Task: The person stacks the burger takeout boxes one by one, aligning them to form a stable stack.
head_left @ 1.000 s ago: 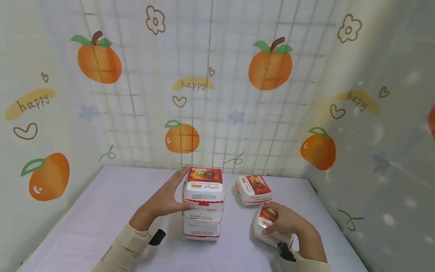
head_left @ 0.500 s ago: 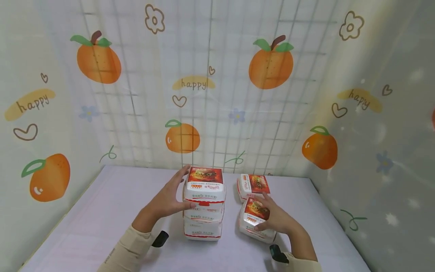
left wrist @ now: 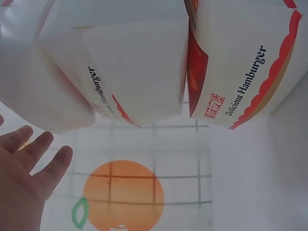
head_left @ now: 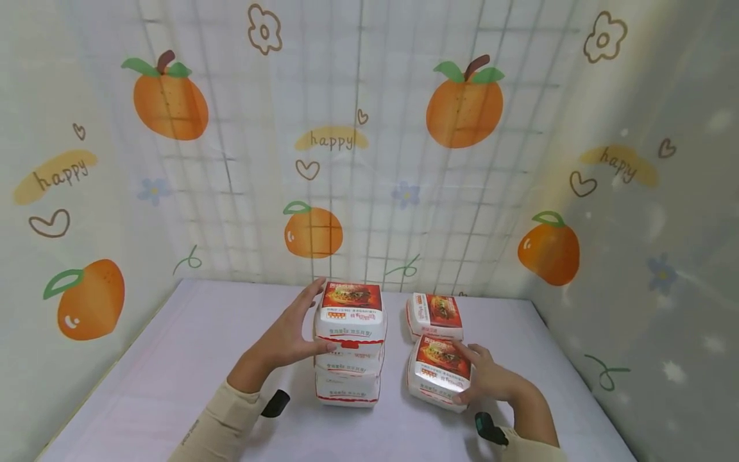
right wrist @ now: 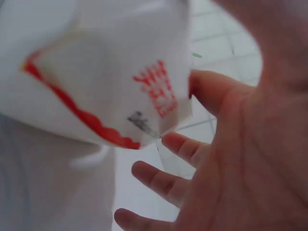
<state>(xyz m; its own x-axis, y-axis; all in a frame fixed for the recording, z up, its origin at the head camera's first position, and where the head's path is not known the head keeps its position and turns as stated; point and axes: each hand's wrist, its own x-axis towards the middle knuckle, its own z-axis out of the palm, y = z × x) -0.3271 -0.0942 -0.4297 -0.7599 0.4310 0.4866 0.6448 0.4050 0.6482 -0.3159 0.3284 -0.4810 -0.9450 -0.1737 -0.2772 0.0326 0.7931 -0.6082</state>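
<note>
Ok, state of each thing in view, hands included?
Box stack: three high, upright, looks closed
Near right box: closed, picture up, turned askew
Far right box: closed, picture up
Printed curtain: hanging, behind the boxes
Left hand: fingers spread, thumb at stack's front
Right hand: thumb and forefinger pinching near right box

Soft light is brightening the cloth [head_left: 383, 83] beyond the left hand [head_left: 284, 337]. Right of the right hand [head_left: 493, 380], it is looking greyer. A faint shadow is darkening the tabletop [head_left: 404, 433] near that hand. In its wrist view, the box [right wrist: 103, 72] is looking blurry.
</note>
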